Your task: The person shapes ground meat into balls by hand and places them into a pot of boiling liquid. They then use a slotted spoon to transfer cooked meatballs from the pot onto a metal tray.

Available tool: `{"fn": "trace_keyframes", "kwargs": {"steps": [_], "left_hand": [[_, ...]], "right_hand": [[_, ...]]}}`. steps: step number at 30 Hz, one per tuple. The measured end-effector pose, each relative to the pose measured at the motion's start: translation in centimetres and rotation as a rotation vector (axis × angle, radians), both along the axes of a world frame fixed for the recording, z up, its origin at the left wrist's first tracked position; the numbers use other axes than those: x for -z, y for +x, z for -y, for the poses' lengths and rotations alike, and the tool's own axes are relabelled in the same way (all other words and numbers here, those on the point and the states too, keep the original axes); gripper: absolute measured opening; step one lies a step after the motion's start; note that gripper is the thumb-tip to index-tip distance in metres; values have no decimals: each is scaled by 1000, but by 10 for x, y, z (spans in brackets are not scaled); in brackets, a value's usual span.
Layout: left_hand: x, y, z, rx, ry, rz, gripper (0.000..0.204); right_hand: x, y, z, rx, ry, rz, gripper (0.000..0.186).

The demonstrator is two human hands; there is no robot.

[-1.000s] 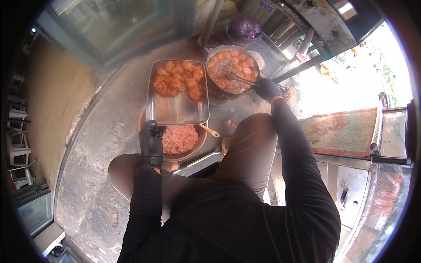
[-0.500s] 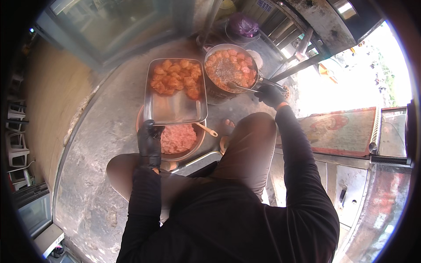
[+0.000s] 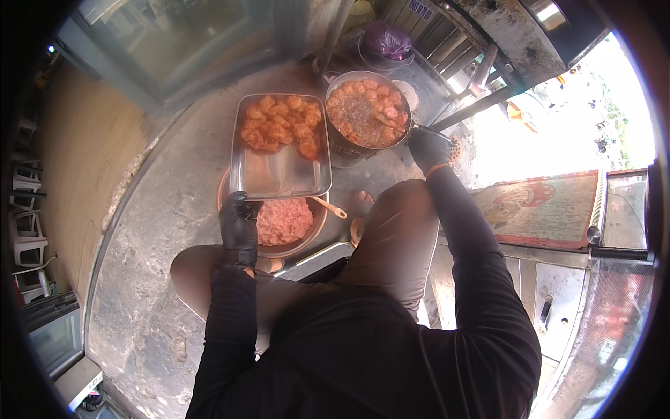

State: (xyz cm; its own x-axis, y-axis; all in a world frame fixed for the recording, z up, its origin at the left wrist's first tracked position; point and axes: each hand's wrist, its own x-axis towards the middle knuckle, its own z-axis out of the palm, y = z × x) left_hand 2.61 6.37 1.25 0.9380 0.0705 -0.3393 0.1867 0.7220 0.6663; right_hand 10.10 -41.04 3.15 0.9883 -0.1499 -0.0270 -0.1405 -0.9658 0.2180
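Observation:
Both my hands wear black gloves. My left hand (image 3: 239, 227) is closed on the near left edge of a rectangular metal tray (image 3: 279, 183). Browned fried meat pieces (image 3: 279, 126) lie in its far part. Under the tray's near edge, partly covered, sits a wide bowl (image 3: 322, 227) of raw pink minced meat (image 3: 285, 222), with a wooden-looking handle (image 3: 331, 207) across its rim. My right hand (image 3: 430, 150) grips a long-handled spoon (image 3: 391, 124), its end down in a round pot (image 3: 333, 133) of bubbling oil. Orange-pink meat pieces (image 3: 370, 87) fry along the pot's far and right sides.
Behind the pot stands a basin with a purple plastic bag (image 3: 387, 40). A pale round lid or plate (image 3: 406, 94) lies beside the pot. A glass-panelled frame (image 3: 181, 49) rises at far left. Metal cabinets (image 3: 551, 300) stand close on my right; white stools (image 3: 28, 234) are far left.
My right hand has shifted slightly, and the spoon's end has moved up and right through the oil toward the frying pieces. The left hand and tray have hardly moved.

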Motion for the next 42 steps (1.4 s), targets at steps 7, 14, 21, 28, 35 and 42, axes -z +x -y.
{"fn": "trace_keyframes", "kwargs": {"steps": [7, 14, 21, 28, 35, 42], "left_hand": [[1, -2, -3, 10, 70, -25, 19], [-5, -1, 1, 7, 46, -40, 23], [-5, 0, -1, 27, 32, 9, 29], [-3, -1, -1, 15, -8, -25, 30], [5, 1, -3, -5, -22, -55, 25], [10, 3, -4, -12, -63, -42, 20]], "right_hand": [[14, 6, 56, -584, 14, -260, 16], [-24, -1, 35, 125, 500, -101, 25], [-43, -9, -8, -22, 117, -145, 25], [-40, -11, -10, 128, 221, -27, 28], [-18, 17, -14, 19, 34, -16, 22], [1, 45, -2, -117, -52, 89, 16]]}}
